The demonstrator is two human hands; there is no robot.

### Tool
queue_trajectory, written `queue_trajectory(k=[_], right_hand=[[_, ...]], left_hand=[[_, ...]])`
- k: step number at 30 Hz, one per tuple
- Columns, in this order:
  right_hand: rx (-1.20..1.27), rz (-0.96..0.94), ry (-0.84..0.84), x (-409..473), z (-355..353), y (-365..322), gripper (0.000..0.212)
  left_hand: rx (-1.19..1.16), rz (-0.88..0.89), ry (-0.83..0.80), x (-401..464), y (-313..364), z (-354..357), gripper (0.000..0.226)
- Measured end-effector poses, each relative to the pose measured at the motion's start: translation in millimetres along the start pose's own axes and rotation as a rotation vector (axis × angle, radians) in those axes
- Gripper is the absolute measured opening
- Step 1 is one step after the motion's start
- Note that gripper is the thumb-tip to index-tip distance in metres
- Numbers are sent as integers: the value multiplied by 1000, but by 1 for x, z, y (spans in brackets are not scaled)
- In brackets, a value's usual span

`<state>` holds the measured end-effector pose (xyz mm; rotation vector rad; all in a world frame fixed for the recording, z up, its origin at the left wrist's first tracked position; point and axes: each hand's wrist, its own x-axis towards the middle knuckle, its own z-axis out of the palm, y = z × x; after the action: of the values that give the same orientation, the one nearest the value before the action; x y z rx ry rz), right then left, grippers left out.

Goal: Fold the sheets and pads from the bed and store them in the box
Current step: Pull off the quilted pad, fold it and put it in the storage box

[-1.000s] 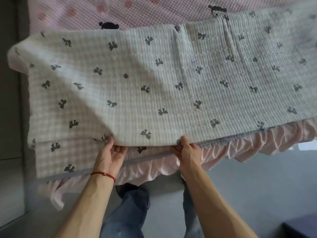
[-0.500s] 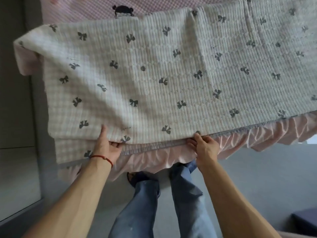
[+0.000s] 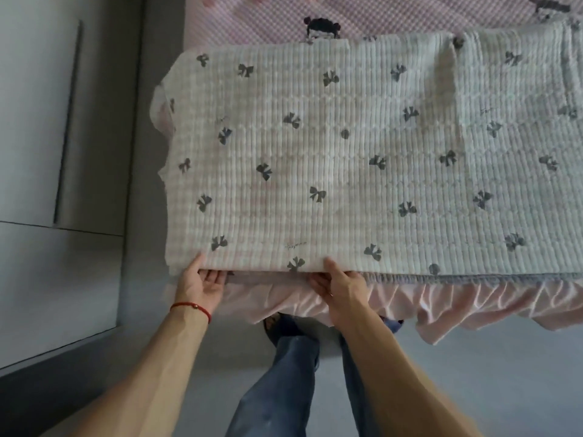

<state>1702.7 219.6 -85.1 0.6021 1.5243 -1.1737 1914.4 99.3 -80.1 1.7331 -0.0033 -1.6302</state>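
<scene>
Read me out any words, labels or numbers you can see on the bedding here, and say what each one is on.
No text can be read here.
Small dark script marks on the white quilted pad with grey bows, one near its front edge, one further right: too small and blurred to read.
Pink checked sheet with cartoon figures: no lettering visible.

The single head view looks steeply down, close over the bed edge (image 3: 473,279) and floor (image 3: 473,373).

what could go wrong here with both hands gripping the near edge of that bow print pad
1. Both the left hand and right hand grip the left part of the bow-print quilted pad; its long right stretch is unsupported and may sag or fold crooked.
2. The pink ruffled bed skirt lies right beneath the edge, so the fingers might catch it too.
</scene>
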Motion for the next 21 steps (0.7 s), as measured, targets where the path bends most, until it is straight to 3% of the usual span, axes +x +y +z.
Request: queue_trajectory(k=[4, 8, 12, 16, 18, 21], right_hand=[[-34, -14, -40, -4, 3, 2, 24], [-55, -35, -65, -12, 4, 2, 15], [-85, -32, 3, -14, -1, 5, 11], [-166, -92, 16, -14, -3, 8, 13], [-300, -107, 44, -13, -4, 6, 21], [-853, -69, -34, -20, -6, -8, 37]], left_hand=[[-26, 122, -29, 29, 53, 1, 47], [-52, 177, 1, 33, 67, -16, 38], [-66, 71, 95, 30, 35, -44, 47], [-57, 13, 110, 30, 31, -42, 36], [9, -36, 132, 32, 33, -45, 32], [143, -35, 218, 51, 43, -60, 23]])
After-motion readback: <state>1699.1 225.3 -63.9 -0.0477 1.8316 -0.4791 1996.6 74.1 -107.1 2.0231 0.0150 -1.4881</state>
